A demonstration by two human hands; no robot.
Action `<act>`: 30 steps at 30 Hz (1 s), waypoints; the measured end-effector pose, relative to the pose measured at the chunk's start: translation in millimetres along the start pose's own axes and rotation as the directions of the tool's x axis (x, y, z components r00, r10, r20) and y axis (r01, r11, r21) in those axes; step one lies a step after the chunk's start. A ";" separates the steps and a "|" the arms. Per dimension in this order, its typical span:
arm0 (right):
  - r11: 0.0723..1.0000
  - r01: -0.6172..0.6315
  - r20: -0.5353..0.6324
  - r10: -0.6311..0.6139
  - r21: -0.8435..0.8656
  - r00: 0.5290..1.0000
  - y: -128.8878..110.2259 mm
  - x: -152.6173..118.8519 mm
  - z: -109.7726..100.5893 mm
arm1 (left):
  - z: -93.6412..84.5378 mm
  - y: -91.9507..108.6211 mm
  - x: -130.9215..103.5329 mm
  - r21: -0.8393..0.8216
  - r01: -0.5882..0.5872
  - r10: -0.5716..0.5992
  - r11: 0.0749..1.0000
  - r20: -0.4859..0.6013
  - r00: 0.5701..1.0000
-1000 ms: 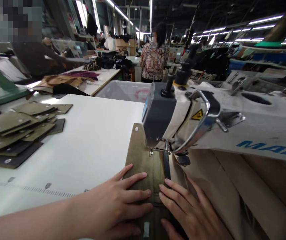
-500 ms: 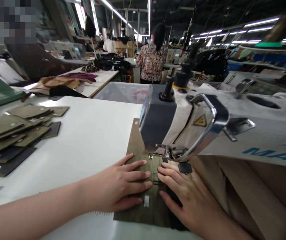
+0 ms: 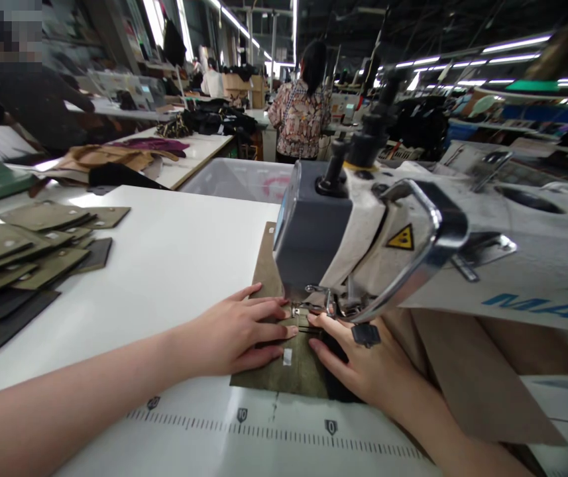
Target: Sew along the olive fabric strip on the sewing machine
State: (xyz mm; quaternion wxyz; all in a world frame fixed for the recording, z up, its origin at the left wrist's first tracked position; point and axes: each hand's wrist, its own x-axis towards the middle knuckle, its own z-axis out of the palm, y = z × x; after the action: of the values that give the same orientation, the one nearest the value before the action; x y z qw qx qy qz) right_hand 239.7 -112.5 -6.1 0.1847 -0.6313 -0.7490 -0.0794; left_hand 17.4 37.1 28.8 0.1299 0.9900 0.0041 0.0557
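Fingertips of the left hand (image 3: 236, 331) and right hand (image 3: 363, 364) lie flat and nearly meet on an olive fabric piece (image 3: 293, 361), fingers stretched out and close together, gripping nothing, just in front of the needle area of the sewing machine (image 3: 363, 245). The fabric piece rests on the white table (image 3: 179, 265), running under the machine's head and out behind it. Left of the machine, well apart, lies a stack of similar olive pieces (image 3: 20, 258); behind the machine stands a person in a patterned shirt (image 3: 301, 119).
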 end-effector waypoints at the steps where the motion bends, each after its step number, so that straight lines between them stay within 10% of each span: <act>1: 1.000 -0.009 0.016 0.009 0.003 1.000 1.5 1.1 0.4 | 0.2 -0.9 0.7 0.003 0.005 -0.005 1.000 -0.003 1.000; 12: 0.983 -0.141 0.078 0.151 -0.121 0.985 -13.0 12.8 -6.6 | -2.2 3.6 -7.6 0.007 -0.024 0.024 1.000 0.004 1.000; 21: 0.875 -0.479 0.400 0.464 -0.070 0.790 -38.9 9.5 -12.5 | 7.3 14.2 -16.0 0.018 -0.007 0.012 1.000 -0.261 0.965; 30: 0.903 -0.421 0.343 0.423 -0.083 0.839 -36.1 9.7 -12.4 | 13.2 24.2 -13.6 0.205 -0.126 0.173 0.971 -0.231 0.958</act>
State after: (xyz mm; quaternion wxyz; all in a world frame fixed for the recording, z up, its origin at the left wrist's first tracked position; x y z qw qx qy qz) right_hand 205.4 -114.9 13.1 0.0590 -0.7847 -0.6123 0.0762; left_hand 5.2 10.0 20.9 0.0295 0.9806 -0.0494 0.1876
